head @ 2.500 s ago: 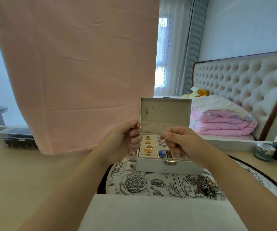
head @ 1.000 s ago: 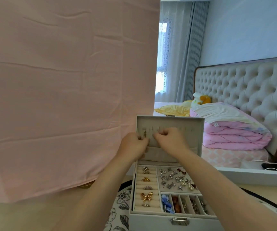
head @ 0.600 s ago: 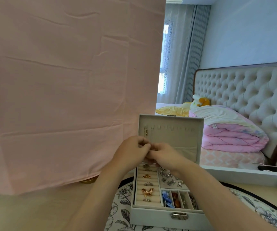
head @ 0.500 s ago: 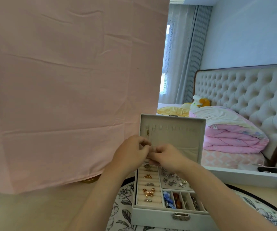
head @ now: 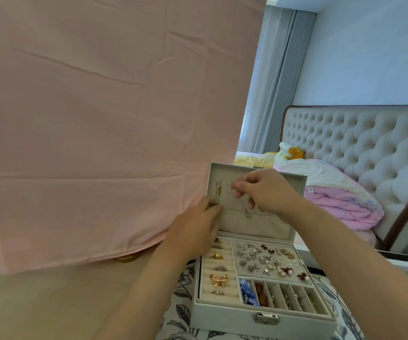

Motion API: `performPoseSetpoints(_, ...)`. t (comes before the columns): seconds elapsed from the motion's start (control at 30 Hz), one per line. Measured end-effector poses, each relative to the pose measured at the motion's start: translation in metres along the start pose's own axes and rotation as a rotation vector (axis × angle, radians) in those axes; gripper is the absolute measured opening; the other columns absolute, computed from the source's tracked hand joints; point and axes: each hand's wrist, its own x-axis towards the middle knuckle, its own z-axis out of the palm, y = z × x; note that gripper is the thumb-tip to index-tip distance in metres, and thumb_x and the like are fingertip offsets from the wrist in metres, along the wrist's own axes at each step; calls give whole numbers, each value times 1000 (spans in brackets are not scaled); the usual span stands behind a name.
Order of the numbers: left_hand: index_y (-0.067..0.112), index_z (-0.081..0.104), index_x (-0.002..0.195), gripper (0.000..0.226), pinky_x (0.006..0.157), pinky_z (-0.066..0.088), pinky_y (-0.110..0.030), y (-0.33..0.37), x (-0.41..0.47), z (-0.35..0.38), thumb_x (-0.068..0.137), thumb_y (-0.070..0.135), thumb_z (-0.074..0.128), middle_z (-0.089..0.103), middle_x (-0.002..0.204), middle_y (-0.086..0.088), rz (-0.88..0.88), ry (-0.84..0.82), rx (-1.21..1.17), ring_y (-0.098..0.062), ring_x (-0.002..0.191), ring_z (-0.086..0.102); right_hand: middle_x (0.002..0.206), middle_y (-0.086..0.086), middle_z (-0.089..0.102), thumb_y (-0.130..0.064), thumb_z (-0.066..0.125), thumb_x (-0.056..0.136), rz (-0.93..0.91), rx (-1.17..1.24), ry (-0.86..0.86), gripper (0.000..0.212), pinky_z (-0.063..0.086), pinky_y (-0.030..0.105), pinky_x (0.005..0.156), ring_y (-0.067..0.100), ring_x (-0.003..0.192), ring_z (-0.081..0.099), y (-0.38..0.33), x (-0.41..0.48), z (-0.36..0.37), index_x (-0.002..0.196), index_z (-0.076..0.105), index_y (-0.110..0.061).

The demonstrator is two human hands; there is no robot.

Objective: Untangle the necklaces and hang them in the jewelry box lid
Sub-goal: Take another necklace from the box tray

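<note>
A pale grey jewelry box stands open on a flowered mat, its lid upright. A gold necklace hangs from a hook at the lid's left. My right hand is up at the hook row, pinching a thin silver necklace that dangles down to the lid's pocket. My left hand rests against the lid's lower left edge, its fingers at the bottom of the gold necklace; whether it grips the chain I cannot tell. Rings, earrings and beads fill the tray.
A large pink cloth hangs at the left and behind the box. A gold round object peeks out under its hem. A bed with a tufted headboard and a folded pink quilt lies at the right.
My hands have parted: the right rose to the hook row with the silver necklace, the left dropped to the lid's lower left. The camera has moved closer to the box.
</note>
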Motion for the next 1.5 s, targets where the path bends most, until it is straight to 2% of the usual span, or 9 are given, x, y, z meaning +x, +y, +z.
performPoseSetpoints(0.23,18,54,129,34,73,53,-39,5,2,5,97,26,48,41,129,-2,5,-15,74,-22,96,55,79,-6,76,-22,64,96,-54,-36,137,20,48,24,58,10,43,52,3,22,2,83,76,-15)
performPoseSetpoints(0.47,19,55,121,27,66,38,-31,6,3,2,96,26,47,46,120,2,-1,-7,37,-18,94,52,77,-6,71,-22,63,96,-75,-366,-47,22,51,29,71,11,71,63,41,24,35,77,74,-20)
performPoseSetpoints(0.6,22,56,127,33,70,44,-33,3,5,1,95,27,48,47,123,3,-21,-14,22,-19,101,55,90,-12,71,-31,69,88,-75,-540,23,8,58,37,82,11,88,66,54,16,41,93,75,-31)
performPoseSetpoints(0.67,24,54,133,38,71,44,-32,4,5,1,95,27,48,47,125,4,-19,-22,21,-19,103,55,94,-12,71,-34,66,90,-113,-587,71,12,57,39,82,12,91,65,53,11,39,99,74,-31)
performPoseSetpoints(0.83,26,47,143,48,81,51,-35,9,3,-5,95,27,50,46,135,4,-28,-29,15,-18,110,55,118,-2,57,-32,57,97,-134,-655,-161,35,53,40,90,20,107,59,50,-8,40,131,62,-31)
performPoseSetpoints(0.97,30,46,143,48,80,49,-32,20,-8,-16,95,31,49,44,137,9,-59,10,-15,-14,110,53,128,-4,54,-36,55,97,-130,-682,-143,43,52,39,93,19,113,57,43,-23,29,140,54,-32)
performPoseSetpoints(1.23,34,53,136,38,87,47,-27,47,-55,-55,98,37,51,49,133,12,-62,90,23,-8,114,46,105,-19,66,-38,58,97,-135,-428,-172,23,51,29,93,1,97,61,24,-100,4,115,71,-37)
performPoseSetpoints(1.37,38,61,119,24,82,48,-25,69,-88,-60,96,37,54,56,111,21,1,-23,-118,-2,96,55,95,-16,69,-36,65,93,-95,-354,-292,14,52,26,84,1,87,63,28,-147,4,103,75,-35)
performPoseSetpoints(1.5,39,66,98,14,70,50,-24,89,-120,-47,92,30,58,62,87,20,-4,-117,-251,-2,77,58,89,-15,67,-34,69,89,-73,-357,-324,18,49,20,76,0,81,60,46,-182,7,107,72,-38)
